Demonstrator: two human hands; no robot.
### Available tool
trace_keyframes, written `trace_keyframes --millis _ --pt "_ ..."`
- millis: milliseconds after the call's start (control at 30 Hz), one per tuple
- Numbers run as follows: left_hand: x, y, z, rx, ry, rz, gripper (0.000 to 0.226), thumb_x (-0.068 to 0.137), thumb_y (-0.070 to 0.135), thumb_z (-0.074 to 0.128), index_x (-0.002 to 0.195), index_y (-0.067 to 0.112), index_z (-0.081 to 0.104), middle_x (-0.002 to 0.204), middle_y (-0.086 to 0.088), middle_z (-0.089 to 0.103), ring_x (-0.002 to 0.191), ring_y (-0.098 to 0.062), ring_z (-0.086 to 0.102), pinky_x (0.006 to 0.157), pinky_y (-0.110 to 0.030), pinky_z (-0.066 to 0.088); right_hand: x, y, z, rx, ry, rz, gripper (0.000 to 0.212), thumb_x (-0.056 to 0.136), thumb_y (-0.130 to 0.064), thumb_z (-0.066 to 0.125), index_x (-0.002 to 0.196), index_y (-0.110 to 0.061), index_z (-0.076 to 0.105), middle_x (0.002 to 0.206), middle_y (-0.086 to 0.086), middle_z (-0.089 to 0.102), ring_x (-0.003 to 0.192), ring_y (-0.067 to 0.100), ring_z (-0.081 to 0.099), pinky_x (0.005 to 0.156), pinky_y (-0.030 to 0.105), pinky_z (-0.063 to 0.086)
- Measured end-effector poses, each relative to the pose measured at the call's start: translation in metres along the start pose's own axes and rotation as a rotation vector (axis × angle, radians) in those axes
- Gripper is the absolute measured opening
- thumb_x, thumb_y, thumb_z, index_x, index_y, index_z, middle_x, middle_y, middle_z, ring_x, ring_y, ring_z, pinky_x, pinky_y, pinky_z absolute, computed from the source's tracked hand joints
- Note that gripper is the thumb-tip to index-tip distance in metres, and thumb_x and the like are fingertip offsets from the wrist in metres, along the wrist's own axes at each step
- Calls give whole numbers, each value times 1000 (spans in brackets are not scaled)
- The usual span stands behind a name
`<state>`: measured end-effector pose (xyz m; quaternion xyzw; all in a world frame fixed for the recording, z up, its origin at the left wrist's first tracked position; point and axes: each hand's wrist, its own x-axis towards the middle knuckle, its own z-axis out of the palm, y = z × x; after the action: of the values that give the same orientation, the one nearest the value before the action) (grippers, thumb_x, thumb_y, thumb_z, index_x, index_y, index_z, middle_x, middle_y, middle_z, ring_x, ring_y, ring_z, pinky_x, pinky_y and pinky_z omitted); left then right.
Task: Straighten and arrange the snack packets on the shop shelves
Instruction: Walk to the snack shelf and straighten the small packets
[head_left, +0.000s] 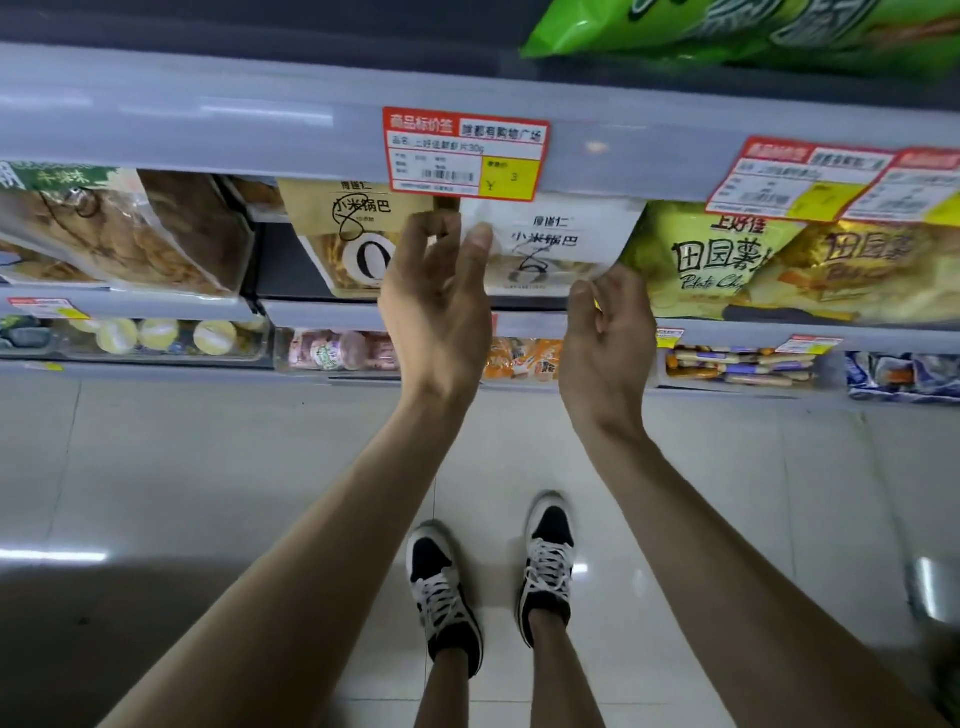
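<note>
Head view, looking down along the shelving.

The white packet (556, 244) stands on the middle shelf (156, 306), under the red price tag (465, 153). The tan packet (348, 239) is on its left and a yellow-green chip packet (696, 260) is just beside it on its right. (The white packet is blurred and I can barely read its print.)

The left hand (436, 306) is raised at the white packet's left edge and is half closed. Its thumb tip lies over the white front. Its fingers curl in front of the tan packet's right edge, with a gap between thumb and fingers. I cannot tell whether it has a pinch on either packet.

The right hand (608, 332) is at the white packet's lower right corner, fingers curled inward and thumb close to them. I cannot confirm a grip, because the hand hides the corner.

Below are the tiled floor (208, 467) and the shoes (441, 587), side by side.
</note>
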<state>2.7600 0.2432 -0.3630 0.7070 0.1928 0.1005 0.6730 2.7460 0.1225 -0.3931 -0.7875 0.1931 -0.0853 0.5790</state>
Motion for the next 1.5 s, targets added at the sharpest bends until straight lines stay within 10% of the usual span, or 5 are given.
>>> trace_keyframes --millis 367,867,1167,1333,1500 --pt "11 -41 5 130 31 -29 17 104 19 64 119 12 66 102 -2 80 96 -17 77 88 -48 63 11 25 -1 -139 -211 23 47 106 -7 50 152 -14 43 142 0 63 126 13 59 114 40 46" --pt "-16 -11 -10 828 -268 -65 42 95 8 62 136 15 59 129 -4 73 102 -26 65 84 -30 42 14 24 -35 -381 -529 32 57 105 -23 55 157 -20 32 154 2 53 138 22 51 110 30 39" --pt "-29 7 -10 891 -302 -154 57 93 27 68 146 21 49 131 -4 70 108 -29 65 103 -50 48 19 1 -54 -400 -595 54 59 105 -30 52 160 -27 29 149 -1 59 123 25 63 85 27 42" --pt "-39 27 -11 766 -307 -212 56 97 11 66 148 22 49 138 2 65 122 -23 63 95 -37 48 11 -7 -66 -352 -608 77 63 103 -27 56 160 -29 28 149 0 58 131 28 57 99 37 50" --pt "-23 11 -10 567 -349 -211 64 78 7 65 140 22 54 124 9 68 121 -20 63 102 -54 57 20 -7 -53 -193 -645 183 79 93 -10 61 158 -33 25 134 -10 60 122 19 57 99 38 50"
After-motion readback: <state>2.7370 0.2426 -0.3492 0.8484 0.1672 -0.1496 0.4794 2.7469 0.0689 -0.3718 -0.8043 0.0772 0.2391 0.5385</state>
